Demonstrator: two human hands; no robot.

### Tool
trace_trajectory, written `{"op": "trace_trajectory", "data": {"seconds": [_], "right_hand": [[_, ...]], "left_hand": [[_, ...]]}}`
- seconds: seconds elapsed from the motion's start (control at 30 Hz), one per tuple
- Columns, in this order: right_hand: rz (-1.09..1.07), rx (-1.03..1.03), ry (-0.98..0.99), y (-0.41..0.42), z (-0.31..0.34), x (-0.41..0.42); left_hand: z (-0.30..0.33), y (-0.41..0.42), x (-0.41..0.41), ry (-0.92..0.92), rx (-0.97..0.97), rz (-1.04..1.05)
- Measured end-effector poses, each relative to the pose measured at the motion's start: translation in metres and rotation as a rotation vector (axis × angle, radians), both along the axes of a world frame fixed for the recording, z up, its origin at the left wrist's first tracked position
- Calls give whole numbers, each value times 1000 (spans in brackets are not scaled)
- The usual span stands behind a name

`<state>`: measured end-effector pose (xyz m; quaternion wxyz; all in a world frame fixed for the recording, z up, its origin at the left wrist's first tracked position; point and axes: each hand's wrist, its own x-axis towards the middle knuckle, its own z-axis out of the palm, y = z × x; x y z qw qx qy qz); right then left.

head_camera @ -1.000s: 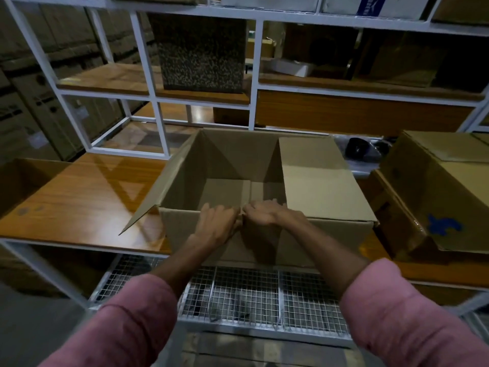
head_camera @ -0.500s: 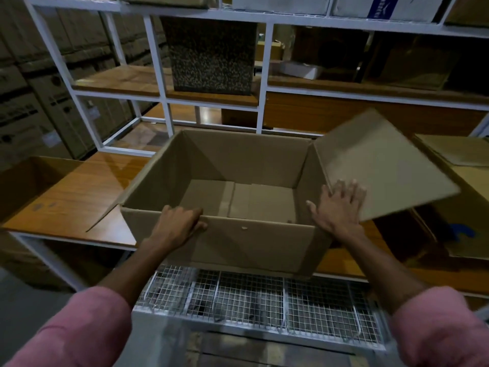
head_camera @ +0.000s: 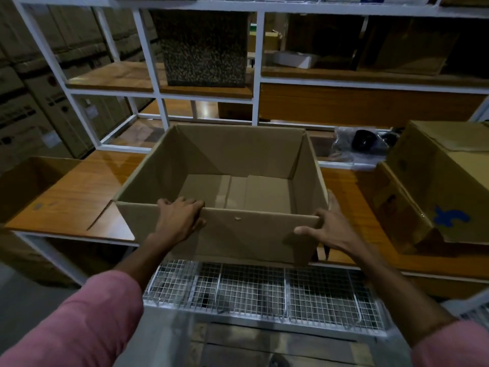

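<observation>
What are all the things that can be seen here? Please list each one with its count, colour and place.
open cardboard box: 1, brown, middle of the table, empty
table: 1, orange-brown wood, under the boxes
marked carton: 1, brown with a blue mark, right
side box: 1, brown, far left edge
speckled box: 1, dark, shelf behind
shelf frame: 1, white, behind the table
plastic bag: 1, clear, dark items inside, back right
wire baskets: about 3, silver, below the table front
sleeves: 2, pink, bottom corners
left hand: 1, grips the box's near rim
right hand: 1, holds the box's near right corner

Plain brown cardboard box (head_camera: 254, 234), pink sleeves (head_camera: 87, 329)
</observation>
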<state>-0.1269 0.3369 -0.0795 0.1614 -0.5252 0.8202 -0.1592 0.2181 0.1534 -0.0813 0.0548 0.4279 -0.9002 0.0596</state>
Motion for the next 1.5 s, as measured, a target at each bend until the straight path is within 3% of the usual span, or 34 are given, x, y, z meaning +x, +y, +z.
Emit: {"op": "trace_trajectory", "data": {"seconds": [0.27, 0.5, 0.7, 0.93, 1.1, 1.3, 1.5], "right_hand": [[-83, -192, 44, 24, -8, -6], [-116, -185, 70, 42, -6, -13], [-102, -195, -6, 61, 7, -20], [-122, -272, 58, 79, 52, -40], [-142, -354, 81, 85, 91, -99], [-220, -405, 136, 104, 106, -240], [-340, -322, 212, 135, 105, -402]], "left_hand": [[1, 22, -19, 38, 23, -19], [2, 31, -28, 51, 77, -52], [20, 45, -59, -61, 124, -38], [63, 100, -170, 139, -53, -209], [87, 135, -270, 274, 9, -331], [93, 150, -423, 304, 63, -398], [98, 161, -580, 246, 196, -343]]}}
